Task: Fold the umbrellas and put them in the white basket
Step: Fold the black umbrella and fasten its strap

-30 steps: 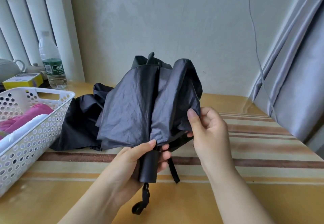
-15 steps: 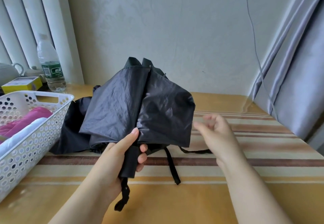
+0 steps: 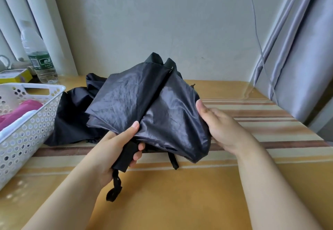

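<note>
Above the striped table, in the head view, your left hand gripped the black umbrella by its handle, thumb pressed on the canopy. Your right hand held the fabric's right edge, fingers tucked behind it. The white basket sat at far left, pink cloth inside.

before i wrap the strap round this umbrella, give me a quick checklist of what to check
1. Left hand grips the black handle: ok.
2. Right hand on the umbrella canopy's right side: ok.
3. Canopy gathered tight: not ok, panels loose and flared.
4. Closure strap free: ok, it hangs below the canopy.
5. Room in the white basket: cannot tell, pink and white items already inside.
</note>
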`<move>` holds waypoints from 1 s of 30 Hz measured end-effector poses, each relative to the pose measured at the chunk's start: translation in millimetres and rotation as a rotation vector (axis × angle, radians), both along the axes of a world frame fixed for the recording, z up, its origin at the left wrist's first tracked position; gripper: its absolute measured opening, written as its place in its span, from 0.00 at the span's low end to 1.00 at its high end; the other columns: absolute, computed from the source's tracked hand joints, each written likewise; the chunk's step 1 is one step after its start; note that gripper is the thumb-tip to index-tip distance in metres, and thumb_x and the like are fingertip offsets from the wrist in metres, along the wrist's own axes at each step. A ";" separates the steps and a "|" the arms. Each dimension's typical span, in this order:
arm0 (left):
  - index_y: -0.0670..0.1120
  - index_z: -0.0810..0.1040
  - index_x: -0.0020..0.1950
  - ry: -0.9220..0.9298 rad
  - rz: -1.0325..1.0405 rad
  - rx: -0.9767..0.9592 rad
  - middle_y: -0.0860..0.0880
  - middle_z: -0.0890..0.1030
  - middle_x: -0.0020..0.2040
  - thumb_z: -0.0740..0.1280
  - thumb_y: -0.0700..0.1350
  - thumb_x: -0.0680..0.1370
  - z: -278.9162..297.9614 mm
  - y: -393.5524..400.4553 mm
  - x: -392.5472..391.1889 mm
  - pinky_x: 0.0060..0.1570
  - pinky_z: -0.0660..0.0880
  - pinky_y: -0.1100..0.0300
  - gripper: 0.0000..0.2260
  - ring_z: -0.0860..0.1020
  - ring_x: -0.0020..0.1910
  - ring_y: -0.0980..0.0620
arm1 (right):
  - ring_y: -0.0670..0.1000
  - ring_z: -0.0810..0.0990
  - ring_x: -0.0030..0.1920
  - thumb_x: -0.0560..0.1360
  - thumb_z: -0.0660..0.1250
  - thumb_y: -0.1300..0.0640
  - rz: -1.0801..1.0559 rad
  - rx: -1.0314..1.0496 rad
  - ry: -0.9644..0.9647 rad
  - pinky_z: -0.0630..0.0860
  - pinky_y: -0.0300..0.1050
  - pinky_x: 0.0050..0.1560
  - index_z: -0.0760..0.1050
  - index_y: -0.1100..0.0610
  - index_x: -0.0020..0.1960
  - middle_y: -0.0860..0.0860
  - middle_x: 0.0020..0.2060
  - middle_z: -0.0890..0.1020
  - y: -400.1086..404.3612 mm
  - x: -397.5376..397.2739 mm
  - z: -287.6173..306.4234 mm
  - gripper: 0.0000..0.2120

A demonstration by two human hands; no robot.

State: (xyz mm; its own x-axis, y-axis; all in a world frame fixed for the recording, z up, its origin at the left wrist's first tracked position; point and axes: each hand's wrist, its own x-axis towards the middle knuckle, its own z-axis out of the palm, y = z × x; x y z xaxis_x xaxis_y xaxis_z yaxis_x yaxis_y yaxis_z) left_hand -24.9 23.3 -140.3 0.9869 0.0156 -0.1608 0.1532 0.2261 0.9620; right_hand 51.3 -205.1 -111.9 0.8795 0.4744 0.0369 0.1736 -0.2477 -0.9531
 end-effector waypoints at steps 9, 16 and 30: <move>0.42 0.74 0.43 -0.012 -0.045 0.144 0.43 0.75 0.33 0.64 0.58 0.76 -3.1 4.3 0.2 0.26 0.68 0.60 0.18 0.71 0.27 0.49 | 0.43 0.82 0.51 0.74 0.70 0.51 0.403 -0.260 0.020 0.75 0.37 0.53 0.79 0.46 0.51 0.41 0.46 0.85 17.3 -12.5 -0.2 0.06; 0.44 0.74 0.46 0.028 -0.039 -0.036 0.44 0.74 0.31 0.56 0.60 0.80 -0.6 8.7 3.0 0.24 0.64 0.62 0.20 0.69 0.25 0.50 | 0.49 0.83 0.51 0.70 0.67 0.48 0.259 -0.040 0.052 0.78 0.37 0.50 0.78 0.59 0.53 0.50 0.49 0.86 1.6 -10.1 38.7 0.18; 0.42 0.72 0.42 -0.076 -0.077 0.028 0.43 0.74 0.32 0.65 0.55 0.76 -0.5 1.8 -4.5 0.25 0.66 0.62 0.16 0.69 0.26 0.49 | 0.49 0.77 0.62 0.73 0.72 0.52 0.551 -0.259 0.188 0.72 0.40 0.62 0.74 0.58 0.63 0.49 0.58 0.80 2.0 -35.8 45.0 0.21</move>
State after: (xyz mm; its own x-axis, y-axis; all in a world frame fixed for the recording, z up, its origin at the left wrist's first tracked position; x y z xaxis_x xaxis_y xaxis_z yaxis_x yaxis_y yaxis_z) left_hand -29.4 25.1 -140.8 0.9947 -0.0575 -0.0856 0.0951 0.1897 0.9772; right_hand 15.5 -203.1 -66.9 0.4844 0.8319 -0.2708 0.1768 -0.3962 -0.9010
